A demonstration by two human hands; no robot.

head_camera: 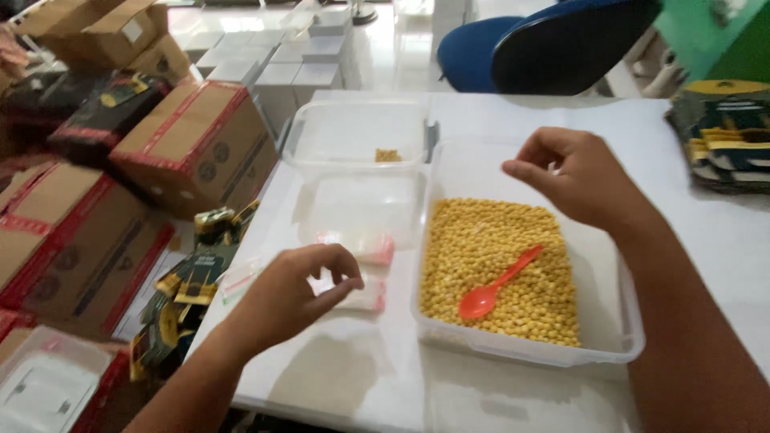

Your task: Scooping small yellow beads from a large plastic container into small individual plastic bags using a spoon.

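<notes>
A clear plastic tub point(613, 321) on the white table holds a bed of small yellow beads point(489, 256) with an orange plastic spoon point(497, 285) lying on them. My right hand point(573, 176) hovers over the tub's far side, fingers pinched together; whether it holds anything cannot be made out. My left hand point(293, 293) hovers left of the tub, thumb and fingers curled over small clear zip bags with red strips point(365, 248), which lie flat on the table.
A second clear tub point(357, 128) with a few yellow beads stands behind the bags. Cardboard boxes point(192, 144) and dark printed packets point(188, 281) fill the left side. More packets point(726, 136) lie at the right. A blue chair point(553, 44) stands beyond the table.
</notes>
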